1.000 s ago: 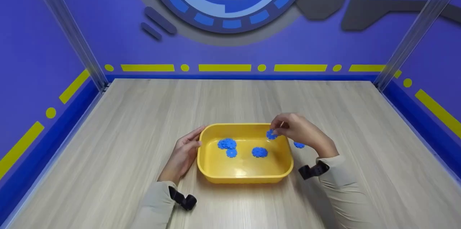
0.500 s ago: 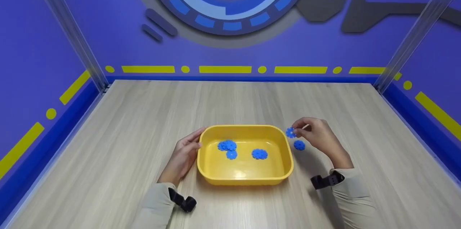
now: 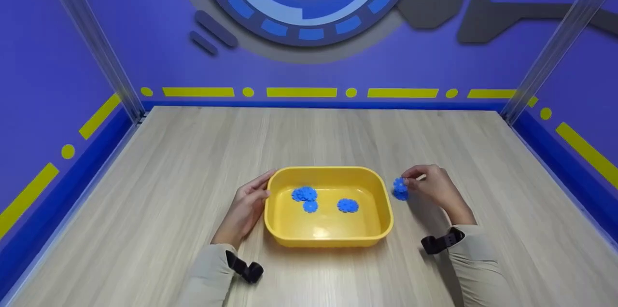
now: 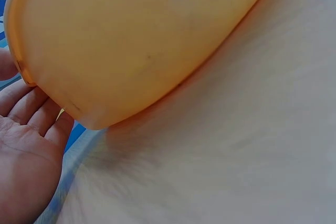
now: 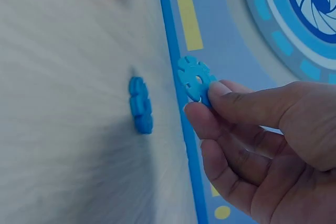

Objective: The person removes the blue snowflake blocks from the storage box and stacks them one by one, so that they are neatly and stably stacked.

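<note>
My right hand (image 3: 431, 185) pinches a blue notched interlocking disc (image 5: 195, 78) with a hole in its middle between thumb and forefinger. Other blue discs (image 5: 140, 106) lie stacked on the table, right of the yellow tub (image 3: 328, 242). In the head view the held disc overlaps this stack; the right wrist view shows it held up apart. My left hand (image 3: 247, 206) rests against the tub's left end, its straight fingers along the outer wall and the thumb tip at the rim. Inside the tub are a left cluster of discs (image 3: 305, 195) and a right pile (image 3: 348, 205).
The pale wood-grain table (image 3: 203, 152) stretches around the tub. Blue-purple panels (image 3: 309, 70) with yellow markings enclose the back and sides. Black camera straps sit on both wrists, over beige sleeves (image 3: 478, 258).
My right hand has moved from above the tub's right rear corner out to the right and down, bringing the pinched disc over the stack. The left hand and the tub have kept their places.
</note>
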Available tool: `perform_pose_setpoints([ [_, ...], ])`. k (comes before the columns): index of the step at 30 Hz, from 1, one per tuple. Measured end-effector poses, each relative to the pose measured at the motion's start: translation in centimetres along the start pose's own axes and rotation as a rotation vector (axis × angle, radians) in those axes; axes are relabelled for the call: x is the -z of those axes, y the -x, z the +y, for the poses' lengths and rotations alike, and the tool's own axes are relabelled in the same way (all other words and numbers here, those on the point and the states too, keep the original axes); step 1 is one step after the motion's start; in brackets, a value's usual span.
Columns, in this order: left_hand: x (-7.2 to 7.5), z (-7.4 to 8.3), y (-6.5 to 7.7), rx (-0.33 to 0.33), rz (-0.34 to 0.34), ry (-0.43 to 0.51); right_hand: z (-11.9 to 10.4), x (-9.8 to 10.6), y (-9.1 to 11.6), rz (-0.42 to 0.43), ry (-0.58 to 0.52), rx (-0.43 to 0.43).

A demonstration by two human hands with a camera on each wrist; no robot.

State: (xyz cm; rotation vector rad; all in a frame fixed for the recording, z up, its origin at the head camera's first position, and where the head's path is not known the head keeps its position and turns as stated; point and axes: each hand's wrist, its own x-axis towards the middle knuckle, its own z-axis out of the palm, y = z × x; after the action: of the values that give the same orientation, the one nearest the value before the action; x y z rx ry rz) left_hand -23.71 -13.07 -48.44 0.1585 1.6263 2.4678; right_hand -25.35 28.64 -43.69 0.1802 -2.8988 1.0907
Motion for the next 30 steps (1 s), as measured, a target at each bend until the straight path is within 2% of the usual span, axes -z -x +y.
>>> perform_pose_setpoints([
  [9,0.06,0.01,0.01,0.001,-0.005,0.006,0.53,-0.36,0.20,-0.039,0.027,-0.047],
  [19,-0.08,0.03,0.03,-0.006,0.007,0.000,0.63,-0.53,0.25,-0.104,0.005,-0.186],
  [30,0.01,-0.05,0.05,0.003,0.006,-0.005,0.80,-0.63,0.00,-0.122,-0.003,-0.203],
])
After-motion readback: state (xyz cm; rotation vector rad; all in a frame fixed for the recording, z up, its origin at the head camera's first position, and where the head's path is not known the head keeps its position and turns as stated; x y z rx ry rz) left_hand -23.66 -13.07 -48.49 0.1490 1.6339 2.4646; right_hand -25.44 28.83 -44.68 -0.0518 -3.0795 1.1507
